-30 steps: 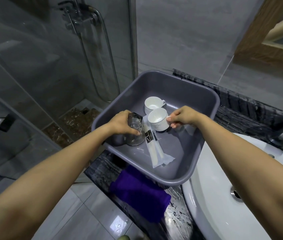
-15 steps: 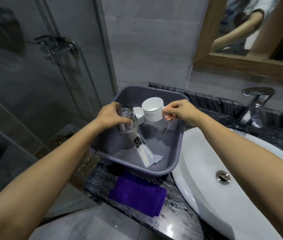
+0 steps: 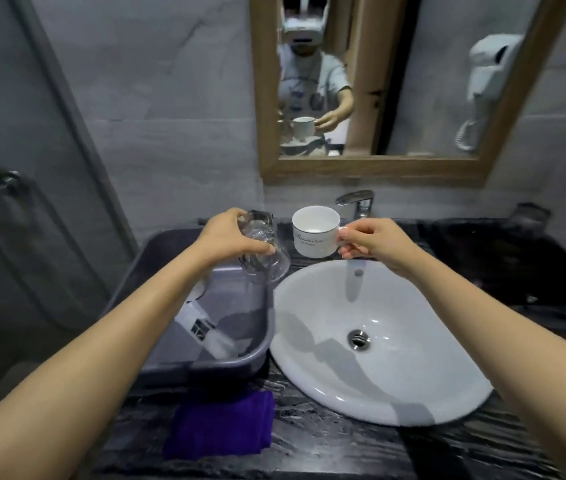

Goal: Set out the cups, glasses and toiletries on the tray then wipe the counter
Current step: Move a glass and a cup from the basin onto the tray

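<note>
Both pieces have come up out of the grey bin (image 3: 143, 271): my left hand (image 3: 229, 237) grips the glass (image 3: 262, 249), my right hand (image 3: 373, 240) pinches the cup (image 3: 314, 235) handle, above the worktop (image 3: 343, 445), ready for placing.

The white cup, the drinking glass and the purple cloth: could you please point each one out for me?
white cup (image 3: 314, 237), head view, on its printed side wall.
drinking glass (image 3: 267, 266), head view, on its clear lower body.
purple cloth (image 3: 221, 426), head view, on its folded middle.
</note>
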A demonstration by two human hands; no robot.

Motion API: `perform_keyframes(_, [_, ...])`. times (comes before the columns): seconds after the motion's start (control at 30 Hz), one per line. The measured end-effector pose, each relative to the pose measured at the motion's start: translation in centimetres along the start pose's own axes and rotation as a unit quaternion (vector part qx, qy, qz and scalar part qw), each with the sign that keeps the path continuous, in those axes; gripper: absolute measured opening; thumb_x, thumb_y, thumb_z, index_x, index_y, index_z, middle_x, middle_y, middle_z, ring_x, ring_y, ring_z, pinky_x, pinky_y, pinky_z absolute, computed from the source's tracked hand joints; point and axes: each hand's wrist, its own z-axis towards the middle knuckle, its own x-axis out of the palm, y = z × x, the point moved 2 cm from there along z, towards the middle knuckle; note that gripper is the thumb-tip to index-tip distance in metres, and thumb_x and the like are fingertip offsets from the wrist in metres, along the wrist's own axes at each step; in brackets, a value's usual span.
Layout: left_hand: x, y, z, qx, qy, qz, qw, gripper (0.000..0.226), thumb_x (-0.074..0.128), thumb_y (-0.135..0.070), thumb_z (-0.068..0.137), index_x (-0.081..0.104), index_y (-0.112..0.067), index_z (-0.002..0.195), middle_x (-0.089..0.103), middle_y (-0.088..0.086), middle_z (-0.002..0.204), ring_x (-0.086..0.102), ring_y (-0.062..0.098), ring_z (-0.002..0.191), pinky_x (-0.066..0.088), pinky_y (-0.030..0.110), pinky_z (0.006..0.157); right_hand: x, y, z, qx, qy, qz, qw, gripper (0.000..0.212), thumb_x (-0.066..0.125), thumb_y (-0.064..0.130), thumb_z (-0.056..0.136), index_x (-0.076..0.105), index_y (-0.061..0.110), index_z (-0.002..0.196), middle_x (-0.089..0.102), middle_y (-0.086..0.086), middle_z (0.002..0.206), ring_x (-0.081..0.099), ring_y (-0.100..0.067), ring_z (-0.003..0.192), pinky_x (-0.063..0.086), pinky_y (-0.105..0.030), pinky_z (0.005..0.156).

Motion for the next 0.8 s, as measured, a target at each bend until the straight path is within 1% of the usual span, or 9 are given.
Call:
perform_keyframes(0.1, [2.6,-3.8,0.6,0.036,0.033,-0.005,0.999,0.085,0.085,-0.036,0.058,0.046,-0.011,0.129,0.055,0.006,0.13,0.053,0.021,0.115,0.042,0.027,0.088,-4.1,-0.6,-2.5,0.002,-0.045,-0.007,0.999,0.014,0.059,0.011,0.09,0.069,0.008,0.08,0.07,0.0,0.066,0.064,-0.009,0.057,0.056,-0.016,0.062])
perform_keyframes(0.17, [4.7,-6.2,1.1,0.054,0.049,-0.009,0.997,0.084,0.085,-0.035,0.058,0.046,-0.011,0.128,0.056,0.006,0.13,0.053,0.02,0.114,0.04,0.026,0.086,-7.0,-1.2,-4.0,0.005,-0.078,-0.005,0.997,0.013,0.059,0.01,0.09,0.069,0.004,0.083,0.069,-0.001,0.064,0.064,-0.008,0.056,0.056,-0.015,0.06])
perform_keyframes(0.23, [7.2,-8.7,1.6,0.074,0.066,-0.005,0.995,0.08,0.085,-0.034,0.058,0.048,-0.012,0.126,0.057,0.005,0.126,0.054,0.019,0.107,0.04,0.025,0.084,-10.0,-2.0,-5.4,0.008,-0.11,-0.008,0.994,0.014,0.059,0.009,0.09,0.069,-0.001,0.089,0.067,-0.005,0.068,0.064,-0.008,0.056,0.056,-0.016,0.059])
perform_keyframes(0.33, [11.5,-12.0,2.5,0.092,0.091,-0.006,0.992,0.076,0.086,-0.033,0.057,0.051,-0.012,0.121,0.059,0.004,0.117,0.051,0.015,0.096,0.04,0.026,0.08,-14.5,-3.8,-7.2,0.014,-0.14,-0.004,0.99,0.012,0.06,0.009,0.089,0.07,0.004,0.085,0.068,-0.008,0.07,0.065,-0.014,0.061,0.06,-0.022,0.066])
perform_keyframes(0.43, [16.5,-15.0,3.6,0.092,0.114,-0.014,0.989,0.074,0.086,-0.033,0.056,0.051,-0.013,0.119,0.058,0.0,0.106,0.053,0.015,0.092,0.04,0.025,0.076,-19.4,-6.0,-9.0,0.026,-0.174,-0.017,0.984,0.011,0.06,0.008,0.089,0.07,0.003,0.09,0.068,-0.008,0.073,0.064,-0.017,0.064,0.06,-0.024,0.069])
perform_keyframes(0.53, [21.8,-17.8,4.9,0.084,0.142,-0.04,0.985,0.077,0.087,-0.03,0.056,0.05,-0.012,0.121,0.06,0.0,0.108,0.056,0.017,0.093,0.044,0.026,0.077,-24.4,-8.5,-10.2,0.041,-0.204,-0.028,0.978,0.014,0.061,0.009,0.089,0.07,-0.001,0.094,0.07,-0.013,0.079,0.066,-0.018,0.064,0.059,-0.022,0.065])
perform_keyframes(0.63, [26.3,-20.2,6.4,0.082,0.153,-0.045,0.984,0.077,0.086,-0.03,0.058,0.049,-0.012,0.123,0.057,0.001,0.112,0.051,0.015,0.096,0.041,0.025,0.079,-28.7,-10.3,-10.4,0.05,-0.222,-0.047,0.973,0.018,0.06,0.008,0.089,0.068,-0.005,0.099,0.069,-0.012,0.077,0.068,-0.011,0.059,0.054,-0.015,0.057])
perform_keyframes(0.7, [28.7,-21.6,7.7,0.08,0.151,-0.049,0.984,0.076,0.085,-0.03,0.058,0.049,-0.011,0.122,0.058,0.004,0.118,0.05,0.015,0.096,0.042,0.026,0.081,-30.9,-11.4,-10.2,0.049,-0.242,-0.04,0.968,0.019,0.06,0.008,0.089,0.067,-0.006,0.1,0.069,-0.012,0.077,0.068,-0.013,0.06,0.057,-0.018,0.059])
perform_keyframes(0.8, [31.4,-23.3,9.6,0.087,0.142,-0.031,0.985,0.073,0.084,-0.028,0.059,0.05,-0.009,0.12,0.06,0.007,0.117,0.05,0.015,0.093,0.041,0.026,0.077,-33.4,-13.0,-9.7,0.048,-0.286,-0.009,0.957,0.02,0.06,0.007,0.088,0.067,-0.007,0.102,0.067,-0.018,0.082,0.066,-0.018,0.064,0.06,-0.022,0.065])
